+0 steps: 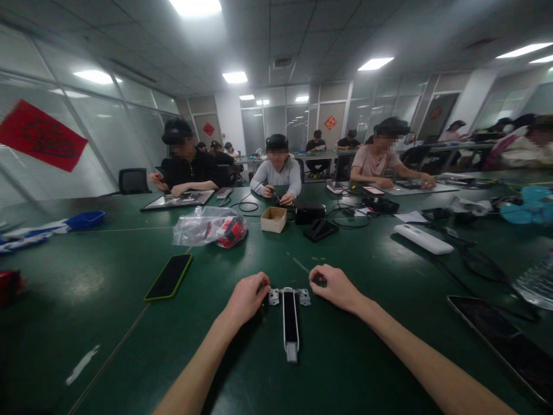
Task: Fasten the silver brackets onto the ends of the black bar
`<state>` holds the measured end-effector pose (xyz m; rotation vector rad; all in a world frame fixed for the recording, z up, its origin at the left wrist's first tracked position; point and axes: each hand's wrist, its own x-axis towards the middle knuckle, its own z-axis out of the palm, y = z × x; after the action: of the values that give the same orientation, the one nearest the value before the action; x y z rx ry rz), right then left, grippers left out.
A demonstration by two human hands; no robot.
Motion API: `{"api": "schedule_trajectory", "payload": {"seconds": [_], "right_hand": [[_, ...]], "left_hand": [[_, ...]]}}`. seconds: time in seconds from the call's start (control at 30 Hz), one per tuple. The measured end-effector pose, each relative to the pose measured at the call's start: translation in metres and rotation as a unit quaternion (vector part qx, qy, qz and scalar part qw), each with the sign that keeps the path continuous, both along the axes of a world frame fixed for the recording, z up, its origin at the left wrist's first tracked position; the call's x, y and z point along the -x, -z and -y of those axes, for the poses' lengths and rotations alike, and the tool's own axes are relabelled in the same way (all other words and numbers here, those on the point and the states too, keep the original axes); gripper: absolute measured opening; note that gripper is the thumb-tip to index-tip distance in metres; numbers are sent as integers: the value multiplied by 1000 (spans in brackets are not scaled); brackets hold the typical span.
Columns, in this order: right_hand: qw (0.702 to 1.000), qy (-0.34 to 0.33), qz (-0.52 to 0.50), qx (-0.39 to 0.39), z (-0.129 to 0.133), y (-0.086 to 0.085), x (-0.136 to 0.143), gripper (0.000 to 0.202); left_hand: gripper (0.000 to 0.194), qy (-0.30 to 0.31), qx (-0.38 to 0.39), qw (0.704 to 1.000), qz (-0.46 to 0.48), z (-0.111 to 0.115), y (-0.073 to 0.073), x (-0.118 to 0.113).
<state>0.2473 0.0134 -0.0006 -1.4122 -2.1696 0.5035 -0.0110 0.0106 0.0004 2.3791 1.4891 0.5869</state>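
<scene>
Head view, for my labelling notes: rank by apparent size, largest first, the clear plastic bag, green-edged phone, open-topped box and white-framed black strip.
1. Clear plastic bag
2. Green-edged phone and white-framed black strip: too close to rank
3. Open-topped box

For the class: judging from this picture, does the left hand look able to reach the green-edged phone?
Probably yes: the green-edged phone lies flat on the table, off to the left of the left hand, and nothing visible stands between them.
</scene>
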Motion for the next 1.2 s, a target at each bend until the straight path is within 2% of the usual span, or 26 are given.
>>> {"api": "schedule_trajectory", "payload": {"seconds": [0.13, 0.3, 0.43, 0.67, 0.9, 1.2], "right_hand": [[999, -14, 38, -35, -5, 3, -4, 14], [994, -58, 79, -42, -10, 8, -10, 20], [994, -72, 79, -28, -13, 5, -22, 23], [995, -51, 87, -10, -15, -3, -48, 21], [994, -64, 91, 16, -10, 3, -37, 19], [997, -57, 45, 22, -1, -2, -18, 16]], "left_hand": [[6, -43, -12, 999, 4, -8, 8, 7], [8, -64, -15, 998, 5, -13, 13, 10], [13, -63, -4, 998, -4, -14, 11, 10], [16, -46, 7, 999, -25, -8, 3, 8], [16, -32, -5, 999, -32, -7, 3, 5], [17, -17, -7, 1000, -23, -6, 8, 2]]}}
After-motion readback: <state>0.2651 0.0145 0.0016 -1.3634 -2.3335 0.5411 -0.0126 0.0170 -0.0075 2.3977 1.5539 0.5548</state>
